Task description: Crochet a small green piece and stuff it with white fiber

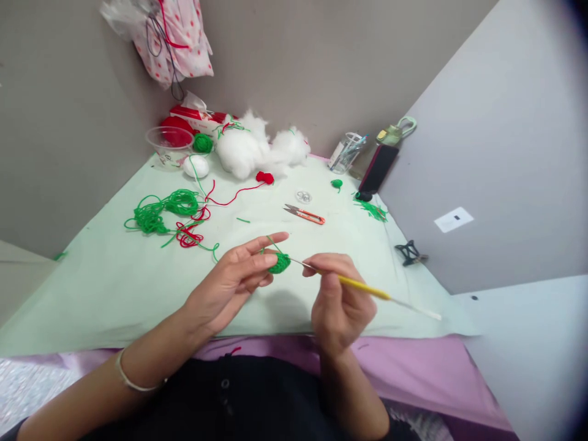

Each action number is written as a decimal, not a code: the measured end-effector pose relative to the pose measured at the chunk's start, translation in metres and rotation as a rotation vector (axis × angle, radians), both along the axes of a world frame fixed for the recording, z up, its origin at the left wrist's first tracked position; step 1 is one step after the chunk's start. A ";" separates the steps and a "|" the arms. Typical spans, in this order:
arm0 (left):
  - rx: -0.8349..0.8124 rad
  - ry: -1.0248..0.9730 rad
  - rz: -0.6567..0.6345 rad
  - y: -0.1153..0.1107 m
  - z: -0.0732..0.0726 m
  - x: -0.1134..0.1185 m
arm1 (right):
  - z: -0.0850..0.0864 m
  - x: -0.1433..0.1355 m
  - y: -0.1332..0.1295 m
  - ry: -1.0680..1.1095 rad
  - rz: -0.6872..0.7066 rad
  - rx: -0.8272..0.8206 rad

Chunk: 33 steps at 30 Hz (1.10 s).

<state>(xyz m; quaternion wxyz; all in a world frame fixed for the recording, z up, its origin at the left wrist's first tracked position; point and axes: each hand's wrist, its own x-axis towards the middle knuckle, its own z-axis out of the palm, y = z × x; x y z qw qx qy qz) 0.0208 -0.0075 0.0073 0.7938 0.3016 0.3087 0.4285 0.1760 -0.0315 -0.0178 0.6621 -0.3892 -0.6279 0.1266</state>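
Note:
Between the thumb and fingers of my left hand (239,269) is a small green crochet piece (279,264). A strand of green yarn runs from it up over my raised index finger. My right hand (342,300) grips a crochet hook (365,286) with a yellow handle, its thin metal end pointing left. The hook's tip meets the right edge of the green piece; whether it passes through a stitch is too small to tell. Both hands are above the front of the table, with orange-handled thread snips (305,214) lying behind them.
Loose green yarn (156,211) and red yarn (188,234) lie at left. White stuffing (243,147), a plastic tub (169,147) and a tissue box (195,119) stand at the back. A pen cup (345,153), phone (379,168) and green scraps (374,210) are at right.

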 end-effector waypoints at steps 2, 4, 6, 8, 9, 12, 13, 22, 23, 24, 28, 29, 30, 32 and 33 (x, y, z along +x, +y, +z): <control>0.073 0.031 0.026 0.000 0.003 -0.001 | 0.007 0.001 0.002 0.152 0.097 -0.102; 0.161 0.094 0.057 -0.001 0.004 -0.001 | 0.010 0.001 0.004 0.177 0.157 -0.165; 0.223 0.157 0.106 -0.003 0.003 0.001 | 0.008 0.000 0.005 0.140 0.156 -0.181; 0.245 0.184 0.143 -0.005 0.000 0.003 | 0.003 -0.003 0.004 0.057 0.113 -0.158; 0.238 0.174 0.151 -0.005 -0.002 0.004 | 0.000 -0.004 0.003 -0.007 0.071 -0.120; 0.125 0.084 0.090 -0.004 -0.007 0.006 | -0.008 -0.006 -0.001 -0.233 -0.078 0.061; 0.068 0.046 0.045 -0.002 -0.008 0.006 | -0.009 -0.006 -0.001 -0.271 -0.103 0.103; 0.086 0.048 0.054 0.001 -0.005 0.001 | 0.003 0.002 0.004 0.274 0.205 -0.241; 0.137 0.084 0.057 0.000 -0.006 0.001 | 0.002 0.002 0.004 0.274 0.220 -0.270; 0.186 0.123 0.054 -0.001 -0.006 0.001 | 0.000 0.003 0.005 0.273 0.220 -0.294; 0.307 0.233 0.033 -0.004 -0.008 -0.003 | -0.001 0.006 0.008 0.383 0.246 -0.383; 0.315 0.243 0.036 -0.004 -0.008 -0.004 | 0.001 0.007 0.009 0.413 0.266 -0.399; 0.322 0.249 0.042 -0.004 -0.007 -0.006 | 0.002 0.007 0.009 0.434 0.285 -0.410; 0.337 0.262 0.057 -0.003 -0.005 -0.007 | 0.006 0.007 0.010 0.446 0.306 -0.417; 0.346 0.272 0.060 -0.003 -0.004 -0.008 | 0.007 0.007 0.010 0.439 0.309 -0.416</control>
